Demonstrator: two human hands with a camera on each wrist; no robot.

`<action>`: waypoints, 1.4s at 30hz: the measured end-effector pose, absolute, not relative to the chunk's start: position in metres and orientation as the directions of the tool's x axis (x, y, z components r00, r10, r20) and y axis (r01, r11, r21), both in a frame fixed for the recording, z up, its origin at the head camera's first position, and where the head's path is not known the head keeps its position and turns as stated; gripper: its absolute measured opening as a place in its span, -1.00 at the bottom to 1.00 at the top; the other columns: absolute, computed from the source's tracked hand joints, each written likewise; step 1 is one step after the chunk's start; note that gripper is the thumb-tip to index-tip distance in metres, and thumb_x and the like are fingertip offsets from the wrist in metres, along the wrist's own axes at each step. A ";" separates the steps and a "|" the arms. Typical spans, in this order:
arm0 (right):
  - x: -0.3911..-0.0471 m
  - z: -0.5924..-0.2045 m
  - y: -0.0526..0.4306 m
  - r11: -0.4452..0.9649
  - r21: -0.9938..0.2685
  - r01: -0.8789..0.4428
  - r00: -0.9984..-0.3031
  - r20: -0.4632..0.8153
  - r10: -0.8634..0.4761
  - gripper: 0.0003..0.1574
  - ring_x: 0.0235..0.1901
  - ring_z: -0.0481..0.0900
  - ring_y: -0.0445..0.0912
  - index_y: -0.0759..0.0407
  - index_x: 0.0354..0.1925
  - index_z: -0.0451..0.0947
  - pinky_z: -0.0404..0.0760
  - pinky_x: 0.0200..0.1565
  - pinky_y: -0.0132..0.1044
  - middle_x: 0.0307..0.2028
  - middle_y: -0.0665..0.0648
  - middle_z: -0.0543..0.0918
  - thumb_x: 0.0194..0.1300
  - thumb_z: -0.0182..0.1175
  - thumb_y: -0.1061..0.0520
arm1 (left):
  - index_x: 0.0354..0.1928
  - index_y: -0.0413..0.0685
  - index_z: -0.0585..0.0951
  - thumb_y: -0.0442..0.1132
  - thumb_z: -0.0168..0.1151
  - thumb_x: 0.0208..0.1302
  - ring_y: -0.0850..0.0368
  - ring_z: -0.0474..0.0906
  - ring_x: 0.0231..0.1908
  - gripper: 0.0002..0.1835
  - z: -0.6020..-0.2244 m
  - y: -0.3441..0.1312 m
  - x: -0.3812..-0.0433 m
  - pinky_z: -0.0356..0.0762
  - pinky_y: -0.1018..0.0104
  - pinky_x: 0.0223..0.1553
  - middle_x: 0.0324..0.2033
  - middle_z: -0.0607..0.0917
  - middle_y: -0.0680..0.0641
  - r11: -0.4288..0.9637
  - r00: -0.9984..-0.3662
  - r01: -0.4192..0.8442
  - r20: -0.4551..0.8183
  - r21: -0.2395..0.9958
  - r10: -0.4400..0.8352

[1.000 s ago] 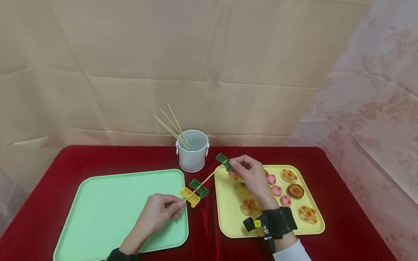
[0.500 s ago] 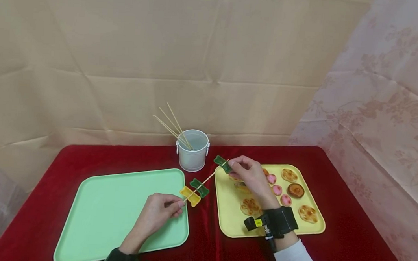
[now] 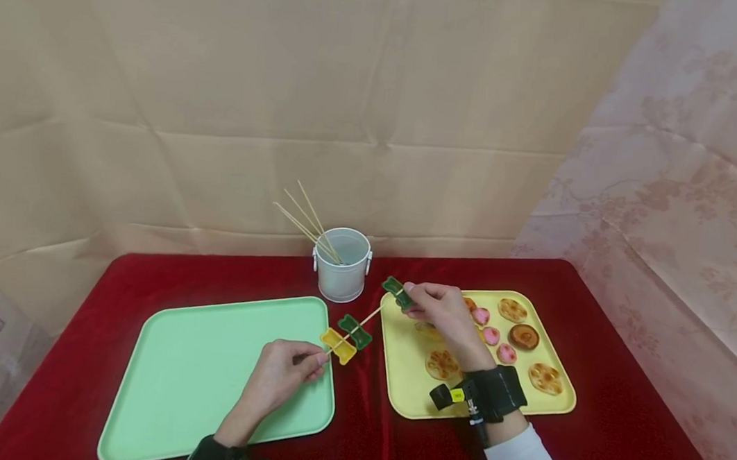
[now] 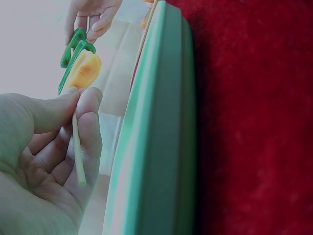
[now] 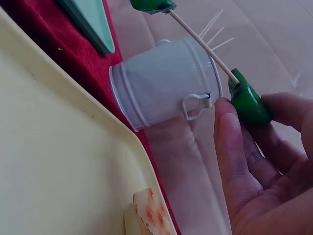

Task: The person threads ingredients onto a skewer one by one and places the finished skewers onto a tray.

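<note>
My left hand (image 3: 276, 378) pinches the lower end of a thin wooden skewer (image 3: 373, 314) between thumb and fingers, over the right edge of the green tray. The skewer slants up to the right. On it, close to the left fingertips, sit a yellow bell pepper piece (image 3: 339, 346) and a green pepper piece (image 3: 355, 331) side by side. Near the skewer's upper end my right hand (image 3: 445, 314) pinches a second green pepper piece (image 5: 249, 103); in the right wrist view the skewer enters that piece. The skewer's blunt end (image 4: 79, 161) sticks out below my left fingers.
The mint-green tray (image 3: 198, 381) lies on the left of the red cloth (image 3: 358, 424). At the right, a yellow tray (image 3: 406, 392) holds browned round slices (image 3: 545, 378), a mushroom cap (image 3: 523, 337) and pink balls (image 3: 506, 353). Behind stands a white bucket (image 3: 341, 281) with several skewers (image 3: 307, 216).
The green piece in my right hand has come slightly nearer the other pieces along the skewer. My left hand keeps its grip almost in place.
</note>
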State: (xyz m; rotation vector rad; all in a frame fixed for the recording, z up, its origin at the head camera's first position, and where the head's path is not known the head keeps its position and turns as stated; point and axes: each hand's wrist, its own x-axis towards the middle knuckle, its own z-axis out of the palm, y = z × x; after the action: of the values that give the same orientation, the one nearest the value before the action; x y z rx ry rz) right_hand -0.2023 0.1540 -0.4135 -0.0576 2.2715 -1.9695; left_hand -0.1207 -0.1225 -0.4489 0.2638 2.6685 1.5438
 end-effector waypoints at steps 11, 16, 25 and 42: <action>-0.195 -0.413 0.146 0.179 -0.981 0.070 -0.972 -0.108 -0.210 -0.49 -0.27 0.67 0.14 0.31 -0.17 0.70 0.64 -0.18 -0.24 -0.32 0.17 0.71 0.22 0.29 -0.13 | -0.35 -0.14 0.76 -0.19 0.33 0.20 0.27 0.58 -0.58 -0.85 -0.448 -0.120 -0.120 0.49 0.42 -0.48 -0.63 0.67 0.08 0.488 -0.983 0.133 0.052 0.862 0.176; -0.192 -0.412 0.144 0.185 -0.980 0.075 -0.966 -0.118 -0.232 -0.52 -0.25 0.66 0.15 0.27 -0.21 0.71 0.63 -0.14 -0.20 -0.28 0.19 0.70 0.21 0.30 -0.14 | -0.35 -0.14 0.76 -0.19 0.33 0.20 0.25 0.59 -0.58 -0.84 -0.448 -0.120 -0.120 0.49 0.42 -0.48 -0.62 0.68 0.08 0.483 -0.984 0.126 0.046 0.867 0.175; -0.189 -0.413 0.138 0.288 -0.958 0.000 -0.945 -0.094 -0.312 -0.51 -0.29 0.64 0.22 0.30 -0.34 0.71 0.63 -0.16 -0.11 -0.41 0.15 0.69 0.23 0.27 -0.14 | -0.35 -0.15 0.76 -0.22 0.33 0.20 0.27 0.58 -0.57 -0.85 -0.447 -0.119 -0.120 0.49 0.42 -0.48 -0.62 0.67 0.09 0.485 -0.983 0.131 0.048 0.865 0.180; -0.184 -0.407 0.132 0.320 -0.947 0.006 -0.923 -0.128 -0.362 -0.63 -0.36 0.65 0.09 0.34 -0.30 0.71 0.63 -0.16 -0.06 -0.38 0.26 0.69 0.31 0.22 0.02 | -0.34 -0.14 0.76 -0.20 0.34 0.19 0.28 0.58 -0.58 -0.85 -0.448 -0.120 -0.120 0.47 0.43 -0.50 -0.63 0.66 0.10 0.508 -0.983 0.131 0.043 0.852 0.180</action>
State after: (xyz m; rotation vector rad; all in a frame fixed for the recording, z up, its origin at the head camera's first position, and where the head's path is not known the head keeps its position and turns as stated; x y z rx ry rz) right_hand -0.1840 0.1319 -0.4066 -0.3199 2.2742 -1.6345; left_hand -0.1202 -0.1195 -0.4480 0.2768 2.6831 1.5090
